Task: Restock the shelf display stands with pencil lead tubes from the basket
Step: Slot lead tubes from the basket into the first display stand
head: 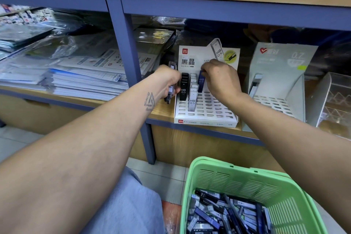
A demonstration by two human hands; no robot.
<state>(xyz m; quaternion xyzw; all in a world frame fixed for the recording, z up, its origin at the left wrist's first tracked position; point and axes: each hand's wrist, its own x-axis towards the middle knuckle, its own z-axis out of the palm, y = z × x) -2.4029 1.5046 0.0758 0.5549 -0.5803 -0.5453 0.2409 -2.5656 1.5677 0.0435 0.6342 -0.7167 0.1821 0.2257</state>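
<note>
A white slotted display stand [212, 108] sits on the shelf, with black tubes [183, 86] in its left column and white tubes [192, 99] beside them. My right hand [220, 78] pinches a dark blue lead tube [201, 81] standing in a rear slot of the stand. My left hand [168, 80] grips a bundle of several lead tubes [170, 93] just left of the stand. A green basket [247, 182] on the floor at lower right holds many loose tubes [224, 216].
A second grey stand [281, 74] marked 0.7 stands to the right, with a clear acrylic holder [334, 100] beyond it. Stacks of plastic-wrapped paper goods [76, 74] fill the left shelf bay. A blue upright post [131, 59] divides the bays.
</note>
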